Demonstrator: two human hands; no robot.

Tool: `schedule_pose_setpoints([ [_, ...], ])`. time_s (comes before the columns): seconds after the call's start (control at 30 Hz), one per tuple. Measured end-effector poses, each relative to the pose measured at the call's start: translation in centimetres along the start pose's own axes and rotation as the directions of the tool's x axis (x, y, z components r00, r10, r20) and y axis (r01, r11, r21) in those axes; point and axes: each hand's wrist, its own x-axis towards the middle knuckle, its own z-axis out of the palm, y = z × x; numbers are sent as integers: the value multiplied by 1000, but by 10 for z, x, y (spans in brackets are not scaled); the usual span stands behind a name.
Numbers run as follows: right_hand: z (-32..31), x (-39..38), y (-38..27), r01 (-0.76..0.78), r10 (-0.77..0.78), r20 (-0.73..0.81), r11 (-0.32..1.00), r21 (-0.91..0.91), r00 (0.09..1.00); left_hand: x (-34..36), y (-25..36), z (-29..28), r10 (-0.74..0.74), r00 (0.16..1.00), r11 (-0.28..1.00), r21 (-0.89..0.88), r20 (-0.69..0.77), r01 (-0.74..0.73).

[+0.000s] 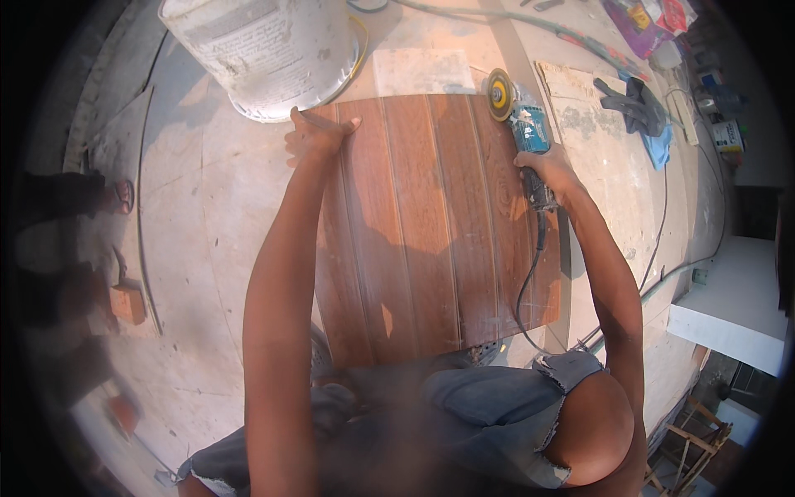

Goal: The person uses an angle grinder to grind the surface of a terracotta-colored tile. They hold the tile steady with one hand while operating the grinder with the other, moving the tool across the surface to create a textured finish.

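Right fingers (pixel 530 159) hold grinder (pixel 531 129), perhaps touching panel (pixel 424 207).

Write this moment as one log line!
left hand: at far-left corner of wood panel; right hand: holding angle grinder; white bucket: near left hand

Warm light washes over the wooden panel (pixel 414 166), with a broad shadow darkening its lower half around a small bright patch. From here everything looks slightly hazy, smeary low in the middle, bending and fading into black rims.
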Motion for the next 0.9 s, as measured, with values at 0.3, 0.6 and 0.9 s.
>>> schedule_pose_setpoints([
  [0.3,1,-1,6,-25,25,-5,1000,3,1000,2,-2,2,1,1000,1000,-5,-8,-1],
  [0.6,2,-6,9,-24,23,-16,1000,-3,1000,-1,-1,-1,-10,1000,1000,6,-1,10],
  [0.9,4,-11,9,-18,18,-20,1000,-22,1000,-1,-1,-2,-9,1000,1000,10,-3,9],
])
